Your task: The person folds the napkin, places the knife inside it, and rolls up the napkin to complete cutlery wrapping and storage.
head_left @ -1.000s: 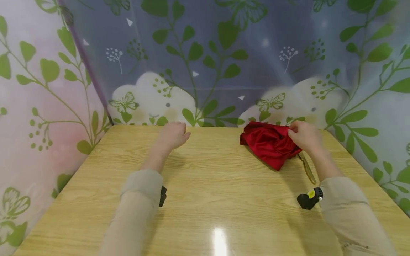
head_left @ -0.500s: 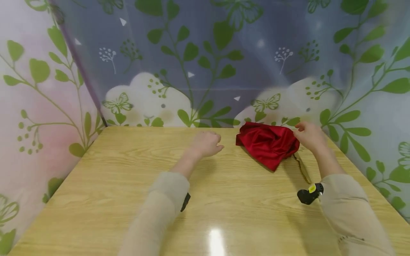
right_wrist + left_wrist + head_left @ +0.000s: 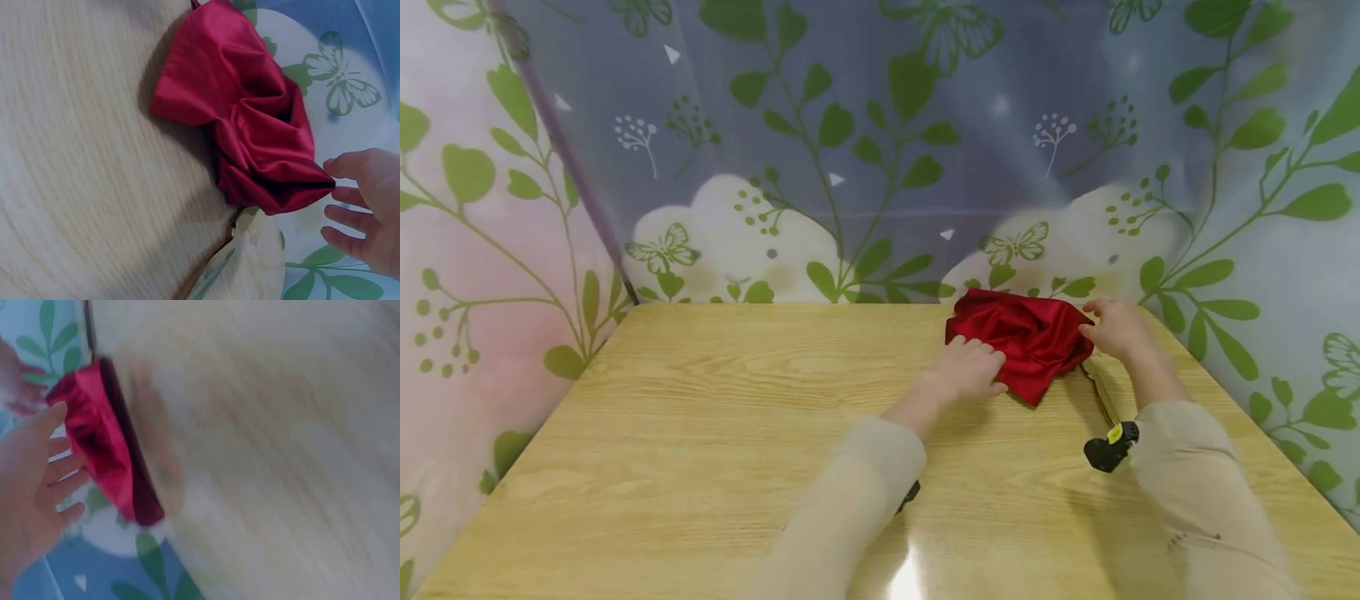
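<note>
A crumpled red satin cloth (image 3: 1037, 342) lies in a heap near the table's far right edge; folds fill its middle. My left hand (image 3: 967, 369) is at its near left side, fingers loosely extended and overlapping the cloth in the head view. The left wrist view shows that hand (image 3: 37, 481) with fingers spread. At the opposite end is my right hand (image 3: 1122, 329), thumb and index finger apart around the cloth's corner. In the right wrist view, the right hand's (image 3: 372, 209) fingers are spread beside that corner; whether they touch it, I cannot tell.
A narrow olive-gold strip (image 3: 1099, 392) sticks out from under the cloth toward the right wrist. The wood-grain table (image 3: 700, 433) meets a leaf-patterned backdrop (image 3: 887, 167) at its far edge. A black wrist camera (image 3: 1108, 450) sits on my right wrist.
My left hand has swept rightward across the table to the red cloth. The right hand's thumb and index finger have parted from their pinch on the cloth's corner. The head view has shifted slightly.
</note>
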Available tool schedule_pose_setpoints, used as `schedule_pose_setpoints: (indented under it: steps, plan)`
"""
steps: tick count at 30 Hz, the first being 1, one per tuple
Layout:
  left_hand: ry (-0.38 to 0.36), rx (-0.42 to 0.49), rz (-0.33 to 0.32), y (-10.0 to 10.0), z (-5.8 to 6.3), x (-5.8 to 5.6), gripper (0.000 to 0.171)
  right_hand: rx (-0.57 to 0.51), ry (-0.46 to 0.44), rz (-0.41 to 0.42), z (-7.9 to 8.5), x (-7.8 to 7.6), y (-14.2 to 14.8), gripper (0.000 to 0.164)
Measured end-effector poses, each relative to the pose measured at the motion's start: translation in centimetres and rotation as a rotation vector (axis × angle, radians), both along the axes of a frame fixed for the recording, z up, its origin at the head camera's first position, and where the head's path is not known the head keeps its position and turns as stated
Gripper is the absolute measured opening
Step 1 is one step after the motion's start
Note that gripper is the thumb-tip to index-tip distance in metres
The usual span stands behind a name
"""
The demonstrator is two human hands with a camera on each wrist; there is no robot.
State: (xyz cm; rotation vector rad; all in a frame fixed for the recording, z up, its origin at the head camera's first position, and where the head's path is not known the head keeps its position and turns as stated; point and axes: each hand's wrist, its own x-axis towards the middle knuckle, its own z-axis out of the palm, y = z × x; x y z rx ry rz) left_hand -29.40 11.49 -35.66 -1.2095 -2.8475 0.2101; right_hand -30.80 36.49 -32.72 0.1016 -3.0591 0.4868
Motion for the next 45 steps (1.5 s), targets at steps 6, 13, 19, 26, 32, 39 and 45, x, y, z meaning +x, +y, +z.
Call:
schedule_pose_setpoints:
  steps: [6, 13, 19, 26, 32, 39, 45]
  plan:
    - [-0.055, -0.064, 0.071, 3.4, -1.8, 1.2, 0.052, 0.031, -0.017, -0.046, -1.2, 0.1, -0.2, 0.043]
    - [-0.170, -0.080, 0.113, 4.9, -2.7, 2.1, 0.053, 0.061, -0.040, -0.042, -1.8, 0.0, -0.1, 0.045]
    - [-0.150, -0.068, 0.100, 5.0, -2.7, 1.6, 0.019, 0.056, -0.041, -0.079, -1.6, -0.1, -0.3, 0.029]
    - [-0.102, -0.063, 0.094, 5.0, -2.2, 1.0, 0.012, 0.065, 0.018, -0.064, -0.9, -0.3, -0.2, 0.023]
    - [-0.072, -0.012, 0.150, 4.7, -2.5, 0.8, 0.008, 0.034, 0.141, -0.018, -0.2, -0.1, -0.3, 0.019]
    - [-0.060, 0.004, 0.192, 4.0, -2.3, 0.4, 0.010, 0.023, 0.243, 0.051, 0.7, 0.2, -0.3, 0.019]
    - [-0.047, -0.053, 0.173, 1.5, -1.8, -0.7, 0.011, 0.068, 0.297, -0.004, 1.6, 0.6, 0.1, 0.020]
